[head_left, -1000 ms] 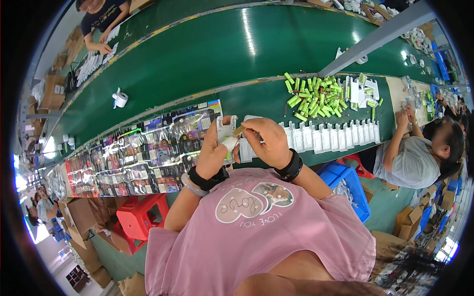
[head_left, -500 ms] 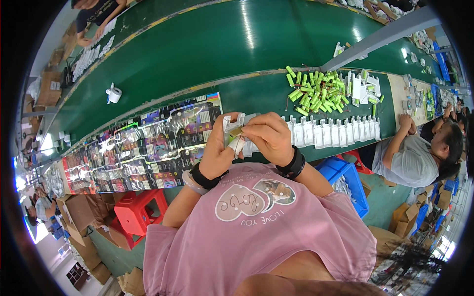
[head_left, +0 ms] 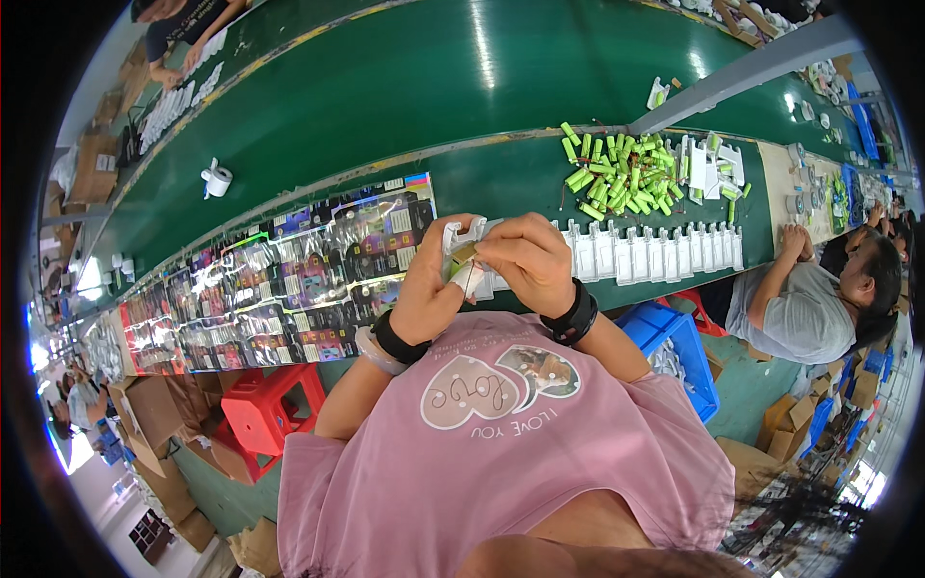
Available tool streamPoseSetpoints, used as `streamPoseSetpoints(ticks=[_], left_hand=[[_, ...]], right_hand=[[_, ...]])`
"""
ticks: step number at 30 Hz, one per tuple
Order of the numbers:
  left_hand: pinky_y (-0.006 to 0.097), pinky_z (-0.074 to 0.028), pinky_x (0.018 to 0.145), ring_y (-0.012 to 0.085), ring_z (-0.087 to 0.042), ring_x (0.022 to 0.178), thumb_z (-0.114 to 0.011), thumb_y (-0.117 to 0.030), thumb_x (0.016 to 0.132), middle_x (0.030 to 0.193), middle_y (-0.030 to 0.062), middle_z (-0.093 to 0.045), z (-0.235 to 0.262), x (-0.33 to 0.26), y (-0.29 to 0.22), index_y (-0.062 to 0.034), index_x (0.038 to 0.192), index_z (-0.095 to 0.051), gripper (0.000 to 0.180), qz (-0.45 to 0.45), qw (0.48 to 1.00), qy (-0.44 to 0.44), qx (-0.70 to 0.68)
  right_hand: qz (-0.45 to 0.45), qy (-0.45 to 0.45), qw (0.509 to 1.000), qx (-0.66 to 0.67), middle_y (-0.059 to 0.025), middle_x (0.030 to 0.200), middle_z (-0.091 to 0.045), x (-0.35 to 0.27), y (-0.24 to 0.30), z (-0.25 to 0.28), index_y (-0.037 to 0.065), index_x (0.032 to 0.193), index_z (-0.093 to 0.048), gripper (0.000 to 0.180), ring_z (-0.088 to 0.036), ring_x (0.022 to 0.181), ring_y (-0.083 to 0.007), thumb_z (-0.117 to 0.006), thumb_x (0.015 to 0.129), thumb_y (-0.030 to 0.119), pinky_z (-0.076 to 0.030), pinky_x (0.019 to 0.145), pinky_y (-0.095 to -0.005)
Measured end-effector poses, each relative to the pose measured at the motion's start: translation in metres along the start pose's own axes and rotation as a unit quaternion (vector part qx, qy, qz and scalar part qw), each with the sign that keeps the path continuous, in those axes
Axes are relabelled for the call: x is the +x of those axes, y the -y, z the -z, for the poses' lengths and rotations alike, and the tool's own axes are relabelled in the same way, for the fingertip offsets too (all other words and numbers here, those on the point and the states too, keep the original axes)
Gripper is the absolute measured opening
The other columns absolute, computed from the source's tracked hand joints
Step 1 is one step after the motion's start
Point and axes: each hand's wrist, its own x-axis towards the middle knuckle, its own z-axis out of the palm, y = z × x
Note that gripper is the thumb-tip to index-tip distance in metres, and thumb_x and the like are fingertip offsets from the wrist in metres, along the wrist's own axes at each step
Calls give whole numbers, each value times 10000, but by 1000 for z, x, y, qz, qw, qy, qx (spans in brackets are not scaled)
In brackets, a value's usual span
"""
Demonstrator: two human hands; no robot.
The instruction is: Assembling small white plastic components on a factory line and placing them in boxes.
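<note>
In front of my chest, my left hand (head_left: 431, 281) is closed around a white plastic casing (head_left: 462, 234), whose open end points away from me. A small brownish-yellow piece (head_left: 464, 253) and a bit of green show inside the casing. Something white (head_left: 468, 277) covers the tip of my left thumb. My right hand (head_left: 532, 265) meets the casing from the right, thumb and fingers pinched together at the brownish piece. A thin dark wire hangs below the fingertips. What exactly the right fingertips grip is too small to make out.
White casings (head_left: 665, 255) stand in a row to the right, green battery packs (head_left: 626, 173) heaped behind them. Printed sheets (head_left: 299, 279) cover the left bench. A white roll (head_left: 220, 181), red stool (head_left: 275, 409), blue crate (head_left: 689, 356) and slanting grey post (head_left: 742, 72) surround. A co-worker (head_left: 800, 299) sits right.
Both hands stay together at the casing, with the right fingertips shifting only slightly. The view has tilted a little. Across the bench, a person's hands have moved slightly.
</note>
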Motion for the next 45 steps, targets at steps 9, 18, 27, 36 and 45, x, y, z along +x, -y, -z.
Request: streamPoseSetpoints(ticks=[9, 18, 27, 36, 45], left_hand=[[195, -448, 542, 67, -502, 710, -522, -182, 882, 1028, 50, -524, 4, -5, 9, -15, 1369, -368, 538, -45, 993, 35, -107], [185, -440, 536, 54, -514, 731, -486, -152, 927, 1130, 63, -513, 0, -8, 7, -50, 1376, -378, 473, -50, 999, 10, 9], [210, -425, 493, 59, -487, 571, -483, -137, 935, 924, 36, -566, -10, -5, 13, -50, 1322, -453, 398, -46, 998, -31, 28], [223, -413, 442, 75, -499, 503, -415, -89, 932, 661, 11, -531, -4, 5, 13, -10, 1216, -542, 321, -53, 992, -60, 95], [282, -563, 625, 159, -609, 753, -383, -370, 987, 966, 88, -567, 29, 21, 29, -38, 1334, -395, 481, 83, 984, -94, -129]], right_hand=[[-13, 1, 1000, -12, -47, 851, -630, -1, 4, -3, 81, 854, -674, 227, -576, 723, -219, -746, 656, -4, -455, 636, -312], [-5, -6, 1000, -22, -44, 840, -630, 0, 8, -2, 80, 843, -675, 230, -575, 717, -220, -741, 641, -7, -453, 633, -318], [-8, -30, 999, -13, -51, 804, -617, -10, 7, -4, 64, 824, -658, 200, -573, 703, -226, -706, 660, -40, -445, 602, -324], [-3, -19, 997, -71, -62, 781, -592, -7, 2, -10, 77, 794, -603, 175, -563, 670, -249, -699, 673, -8, -434, 598, -354], [-60, 32, 997, -39, -68, 738, -564, 31, -37, -28, 87, 765, -586, 92, -556, 647, -266, -670, 736, 62, -447, 586, -364]])
